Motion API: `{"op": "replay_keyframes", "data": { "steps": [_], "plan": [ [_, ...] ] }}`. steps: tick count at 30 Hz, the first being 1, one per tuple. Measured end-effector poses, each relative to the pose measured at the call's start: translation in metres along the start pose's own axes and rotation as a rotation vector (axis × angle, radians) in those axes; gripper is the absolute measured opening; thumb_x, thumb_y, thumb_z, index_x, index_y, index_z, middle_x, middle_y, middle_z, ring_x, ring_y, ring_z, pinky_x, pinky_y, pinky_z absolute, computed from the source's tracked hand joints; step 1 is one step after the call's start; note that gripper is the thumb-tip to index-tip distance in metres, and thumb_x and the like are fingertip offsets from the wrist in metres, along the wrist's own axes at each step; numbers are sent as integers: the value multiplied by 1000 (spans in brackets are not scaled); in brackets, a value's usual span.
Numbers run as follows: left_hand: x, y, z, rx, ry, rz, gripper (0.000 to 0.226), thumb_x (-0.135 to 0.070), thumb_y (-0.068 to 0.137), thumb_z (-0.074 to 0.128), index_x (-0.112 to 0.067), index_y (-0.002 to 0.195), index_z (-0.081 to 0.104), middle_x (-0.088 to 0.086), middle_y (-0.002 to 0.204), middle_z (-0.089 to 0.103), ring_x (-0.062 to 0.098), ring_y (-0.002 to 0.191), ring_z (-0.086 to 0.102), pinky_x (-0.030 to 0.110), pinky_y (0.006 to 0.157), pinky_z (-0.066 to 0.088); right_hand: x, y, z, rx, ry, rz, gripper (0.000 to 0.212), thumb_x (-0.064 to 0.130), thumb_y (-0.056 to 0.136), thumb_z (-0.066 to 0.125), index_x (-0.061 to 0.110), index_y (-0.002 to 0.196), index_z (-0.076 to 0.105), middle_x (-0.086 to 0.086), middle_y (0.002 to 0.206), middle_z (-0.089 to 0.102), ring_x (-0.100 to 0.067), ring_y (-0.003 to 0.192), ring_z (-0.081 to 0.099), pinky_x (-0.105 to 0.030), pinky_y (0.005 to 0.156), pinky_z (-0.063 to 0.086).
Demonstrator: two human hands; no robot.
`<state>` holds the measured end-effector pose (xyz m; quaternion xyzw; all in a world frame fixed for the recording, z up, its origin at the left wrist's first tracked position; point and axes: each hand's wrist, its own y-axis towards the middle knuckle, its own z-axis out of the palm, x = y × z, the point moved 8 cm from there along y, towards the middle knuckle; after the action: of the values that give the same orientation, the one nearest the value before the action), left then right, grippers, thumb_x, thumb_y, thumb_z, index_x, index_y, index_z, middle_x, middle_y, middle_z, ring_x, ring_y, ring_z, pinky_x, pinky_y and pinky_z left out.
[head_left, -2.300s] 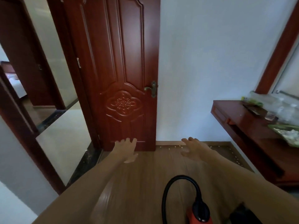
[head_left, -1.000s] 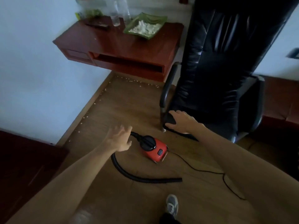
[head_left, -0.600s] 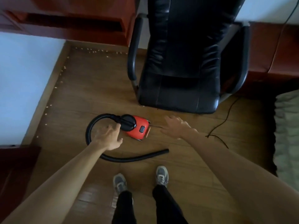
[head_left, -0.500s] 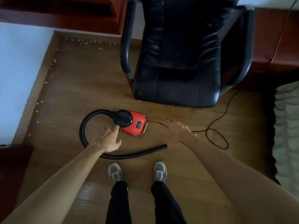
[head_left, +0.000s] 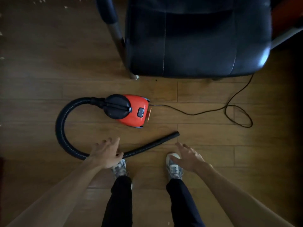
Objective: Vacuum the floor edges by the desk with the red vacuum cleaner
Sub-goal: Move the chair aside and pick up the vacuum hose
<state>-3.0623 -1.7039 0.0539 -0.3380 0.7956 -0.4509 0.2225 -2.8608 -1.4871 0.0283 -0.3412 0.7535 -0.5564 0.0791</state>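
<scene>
Left hand point(head_left: 106, 154) apparently nearer hose point(head_left: 59, 128)

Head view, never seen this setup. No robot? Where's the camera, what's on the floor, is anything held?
No robot here: a person wears one wide-angle camera on the head, so the single picture looks straight down past their own arms. The left hand and right hand both reach down with fingers spread; neither holds anything. The left hand overlaps the black hose in the picture; whether it touches is unclear. On the wooden floor lies the red vacuum cleaner, its hose curling round to a free end near the person's shoes. A power cord trails right from it. A black chair stands behind. Pale crumbs dot the top-left corner.
</scene>
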Motion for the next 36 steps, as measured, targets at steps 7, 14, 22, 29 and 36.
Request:
{"op": "replay_keyframes", "data": {
  "steps": [7,14,22,29,36],
  "plan": [
    [25,50,55,124,194,146,56,-50,98,40,-15,140,32,9,128,50,29,114,52,42,92,44,-16,58,49,-13,102,116,71,51,95,55,21,153,27,-6,151,43,-29,136,42,-40,104,42],
    [42,114,137,237,135,176,57,-44,99,44,-13,142,26,14,123,45,33,112,49,44,94,43,-21,128,124,22,156,151,70,54,93,55,21,150,32,-9,146,48,-31,133,46,-42,103,43],
    [18,179,203,276,-15,203,43,-41,97,48,-13,123,29,13,108,44,36,102,54,50,89,48,-28,188,185,45,277,190,68,55,94,54,17,147,36,-12,145,49,-32,134,44,-40,104,41],
    [5,217,248,236,47,189,53,-50,97,47,-19,137,28,12,127,47,32,113,52,44,90,49,-51,247,240,-21,1084,592,58,52,90,60,8,128,54,-14,118,63,-33,109,63,-47,94,55],
    [0,250,263,121,150,256,57,-44,94,58,-20,136,28,10,126,54,30,105,60,40,77,54,-53,300,254,-191,1424,733,51,47,88,68,9,120,56,-11,112,65,-29,97,68,-40,73,62]
  ]
}}
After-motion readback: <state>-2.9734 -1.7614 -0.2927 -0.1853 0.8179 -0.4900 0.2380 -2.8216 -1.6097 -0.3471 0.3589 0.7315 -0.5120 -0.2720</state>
